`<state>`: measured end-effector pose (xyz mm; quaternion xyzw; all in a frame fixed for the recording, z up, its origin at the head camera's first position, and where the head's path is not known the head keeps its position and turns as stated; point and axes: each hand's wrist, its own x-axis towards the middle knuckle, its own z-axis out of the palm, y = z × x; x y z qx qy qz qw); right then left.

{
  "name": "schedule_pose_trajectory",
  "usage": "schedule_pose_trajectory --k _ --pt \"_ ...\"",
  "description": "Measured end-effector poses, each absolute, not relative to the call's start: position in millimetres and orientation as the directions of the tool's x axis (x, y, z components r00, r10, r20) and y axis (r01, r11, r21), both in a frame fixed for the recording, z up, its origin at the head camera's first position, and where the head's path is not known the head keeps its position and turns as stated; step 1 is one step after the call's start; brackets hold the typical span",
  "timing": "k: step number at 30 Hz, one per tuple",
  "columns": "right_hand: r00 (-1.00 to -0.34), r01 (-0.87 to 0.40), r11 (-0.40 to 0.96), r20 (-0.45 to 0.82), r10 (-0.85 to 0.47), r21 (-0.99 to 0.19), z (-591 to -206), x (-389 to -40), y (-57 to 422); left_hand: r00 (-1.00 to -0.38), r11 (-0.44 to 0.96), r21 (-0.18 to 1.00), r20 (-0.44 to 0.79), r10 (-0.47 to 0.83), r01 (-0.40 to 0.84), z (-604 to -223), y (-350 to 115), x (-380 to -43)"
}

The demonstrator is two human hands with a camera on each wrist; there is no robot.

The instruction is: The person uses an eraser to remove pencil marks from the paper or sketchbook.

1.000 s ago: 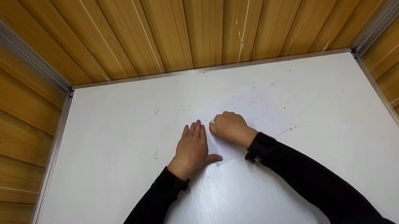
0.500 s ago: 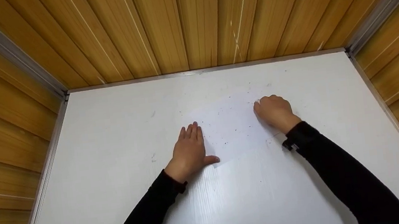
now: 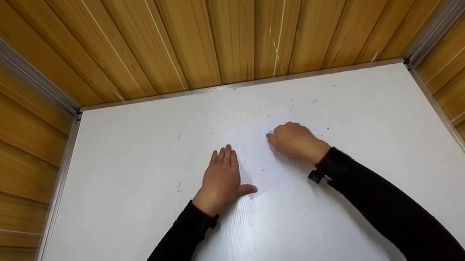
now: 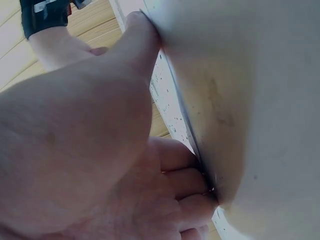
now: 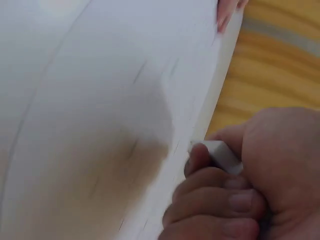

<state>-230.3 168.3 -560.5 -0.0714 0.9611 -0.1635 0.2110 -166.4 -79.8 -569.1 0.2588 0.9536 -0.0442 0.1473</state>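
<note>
A sheet of white paper [image 3: 260, 180] lies on the white table, strewn with small dark crumbs. My left hand [image 3: 221, 177] rests on the paper's left edge, fingers straight and together, thumb stretched out to the right. In the right wrist view, a small white block that looks like an eraser [image 5: 222, 155] sticks out between the thumb and forefinger of my right hand [image 5: 220, 195]. The other fingers of that hand are curled in. In the head view the right hand covers most of the eraser and stands over the paper, right of the left hand.
Dark specks and smudges dot the white table [image 3: 130, 159] around the sheet. Yellow wood-patterned walls [image 3: 191, 34] with grey metal edging enclose the table at the back and on both sides.
My right hand swept right across the paper with the eraser, then came part of the way back left. The left hand stays in place on the sheet. The head view shifted slightly.
</note>
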Motion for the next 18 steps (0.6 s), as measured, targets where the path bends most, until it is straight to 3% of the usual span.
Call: schedule_pose_trajectory --k 4,8,13,18 --pt "-0.872 -0.175 0.924 -0.383 -0.306 -0.339 -560 -226 114 -0.827 0.867 0.02 -0.292 0.481 0.498 -567 -82 -166" --pt "-0.893 -0.178 0.931 -0.344 -0.289 -0.319 -563 -228 87 -0.827 0.865 0.032 -0.277 0.489 0.501 -565 -81 -168" --pt "-0.915 -0.178 0.924 -0.288 -0.281 -0.338 -569 -235 93 -0.83 0.867 0.007 -0.285 0.479 0.498 -566 -81 -168" --pt "-0.937 -0.105 0.922 -0.272 -0.217 -0.372 -576 -247 137 -0.832 0.868 -0.032 -0.305 0.464 0.495 -568 -81 -166"
